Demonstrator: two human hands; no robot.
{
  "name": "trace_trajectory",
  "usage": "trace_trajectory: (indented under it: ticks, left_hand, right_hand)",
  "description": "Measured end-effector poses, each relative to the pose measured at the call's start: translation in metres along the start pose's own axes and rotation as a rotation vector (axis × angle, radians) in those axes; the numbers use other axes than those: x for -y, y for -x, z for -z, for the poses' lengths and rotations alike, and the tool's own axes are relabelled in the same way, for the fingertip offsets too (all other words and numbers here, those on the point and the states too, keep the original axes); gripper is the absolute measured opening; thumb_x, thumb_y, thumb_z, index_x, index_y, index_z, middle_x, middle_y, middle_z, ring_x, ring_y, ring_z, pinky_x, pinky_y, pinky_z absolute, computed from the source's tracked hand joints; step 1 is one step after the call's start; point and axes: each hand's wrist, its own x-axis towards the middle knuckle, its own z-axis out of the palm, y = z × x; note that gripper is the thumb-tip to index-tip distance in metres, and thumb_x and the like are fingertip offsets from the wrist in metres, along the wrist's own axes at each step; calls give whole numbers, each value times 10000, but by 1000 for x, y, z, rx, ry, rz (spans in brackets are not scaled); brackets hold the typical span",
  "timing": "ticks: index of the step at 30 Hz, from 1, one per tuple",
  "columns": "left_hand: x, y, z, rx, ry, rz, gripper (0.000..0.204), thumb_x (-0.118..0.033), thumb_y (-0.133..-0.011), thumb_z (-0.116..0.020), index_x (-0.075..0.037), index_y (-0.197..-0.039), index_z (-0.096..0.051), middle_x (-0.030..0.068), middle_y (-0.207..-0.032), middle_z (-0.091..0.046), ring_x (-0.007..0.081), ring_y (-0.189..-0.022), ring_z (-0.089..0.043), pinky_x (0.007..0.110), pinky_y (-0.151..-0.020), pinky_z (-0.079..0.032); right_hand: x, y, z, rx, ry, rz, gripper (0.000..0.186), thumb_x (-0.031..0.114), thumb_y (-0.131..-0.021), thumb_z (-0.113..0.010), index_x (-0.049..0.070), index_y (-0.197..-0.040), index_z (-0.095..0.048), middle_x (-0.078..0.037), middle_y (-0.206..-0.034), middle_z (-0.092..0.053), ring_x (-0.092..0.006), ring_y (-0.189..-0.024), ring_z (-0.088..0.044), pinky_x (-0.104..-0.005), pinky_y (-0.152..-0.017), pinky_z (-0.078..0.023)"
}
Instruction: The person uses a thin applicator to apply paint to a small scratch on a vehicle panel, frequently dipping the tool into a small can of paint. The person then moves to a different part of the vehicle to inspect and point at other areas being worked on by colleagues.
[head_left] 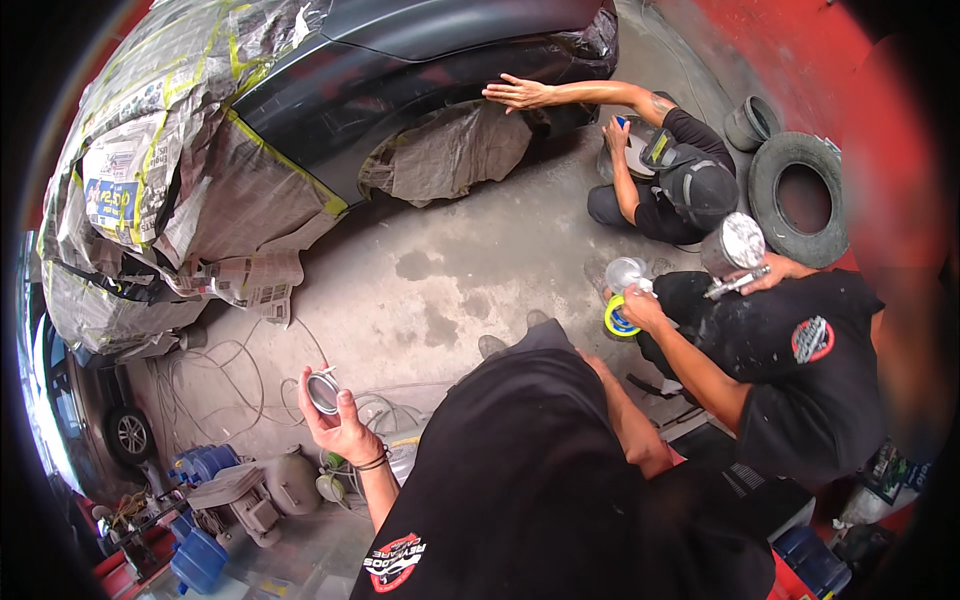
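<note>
My left hand [345,432] is raised at the lower left, a dark band round its wrist. Its fingers and thumb grip a small round silver lid or shallow tin [323,392] by the sides. My right forearm [632,425] hangs beside my black shirt. The right hand is mostly hidden at my thigh, so its fingers do not show. To my right, a co-worker holds a spray gun [737,283] with a paint-spattered cup [733,246] in one hand. Their other hand is at a clear plastic cup [626,272] and a yellow-and-blue ring-shaped roll [618,316].
A dark car [400,110] stands ahead, masked with newspaper [240,190] and tape. Another person [690,180] crouches by it, one palm against its panel. A tyre [765,200] and bucket [752,124] stand right. Hoses [240,375] and a compressor [290,482] lie left.
</note>
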Motion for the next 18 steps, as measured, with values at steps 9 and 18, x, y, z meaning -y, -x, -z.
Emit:
trace_trajectory:
  ticks: [9,18]
  left_hand:
    - [-4,-1,13,-152,-40,-32,554,-75,-1026,-743,31,-1529,-538,159,-1420,-656,229,-1248,-653,375,-1109,-499]
    - [-10,4,20,-340,-61,-24,481,-106,-1038,-731,17,-1485,-600,132,-1334,-698,217,-1187,-676,386,-1047,-554]
  right_hand:
    - [23,-128,51,-291,900,869,232,345,-936,-639,174,-906,-793,-110,-890,-762,-309,-819,-742,-502,-709,-587]
    - [43,-40,40,30,46,211,337,399,-976,-620,105,-1022,-777,-158,-998,-762,-316,-932,-743,-483,-816,-569]
